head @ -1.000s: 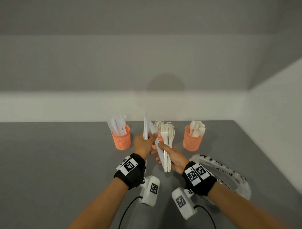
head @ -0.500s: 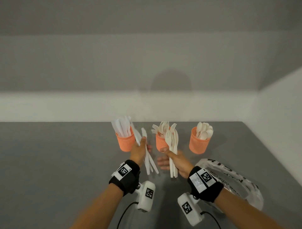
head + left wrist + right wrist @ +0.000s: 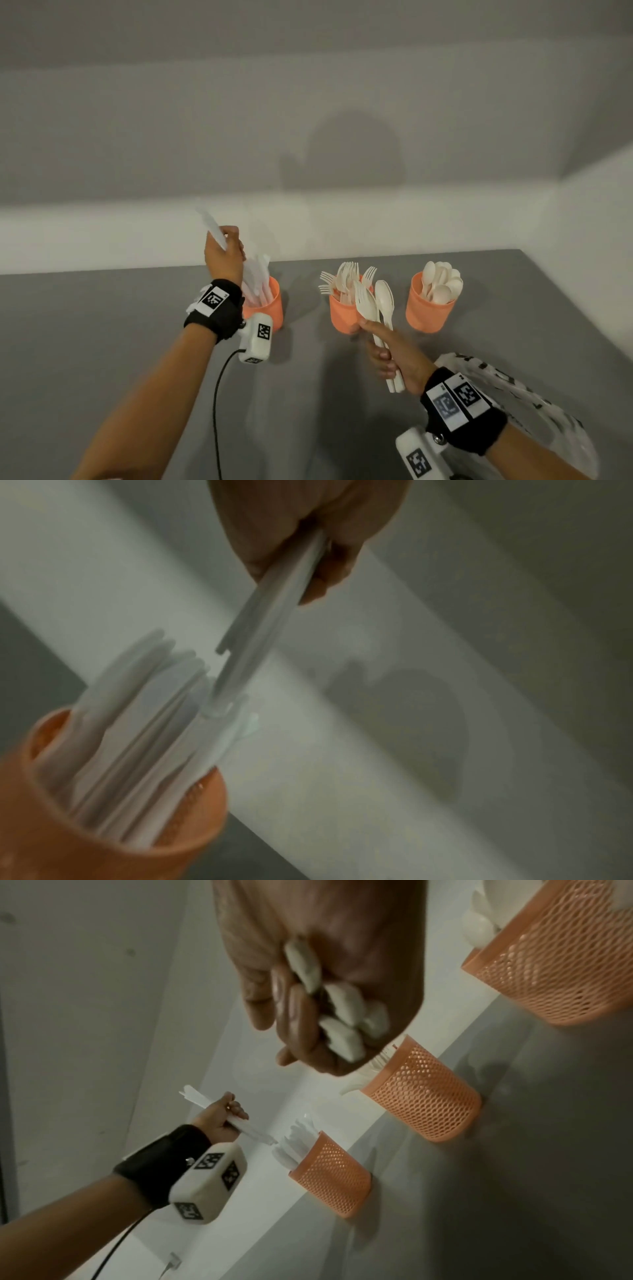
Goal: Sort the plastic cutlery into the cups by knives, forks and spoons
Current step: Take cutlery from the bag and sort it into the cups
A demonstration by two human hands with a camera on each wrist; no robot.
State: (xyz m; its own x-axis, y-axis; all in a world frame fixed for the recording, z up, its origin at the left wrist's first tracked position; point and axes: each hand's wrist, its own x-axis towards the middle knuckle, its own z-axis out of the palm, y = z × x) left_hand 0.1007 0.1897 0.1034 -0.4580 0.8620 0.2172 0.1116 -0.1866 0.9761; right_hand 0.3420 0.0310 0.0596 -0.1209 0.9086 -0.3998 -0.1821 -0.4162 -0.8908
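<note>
My left hand (image 3: 222, 255) pinches the knives (image 3: 274, 610), their long axis slanting down into the knife cup (image 3: 274, 308) directly below my grip.

Black lettering on the plastic bag (image 3: 534, 407) is too blurred to read

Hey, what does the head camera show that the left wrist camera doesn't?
Only the head view shows the right hand gripping a fork and spoons, the fork cup, the spoon cup and a plastic bag. Only the left wrist view shows the held knives with their tips down at the cup's knives. Both show the left hand and the knife cup.
</note>
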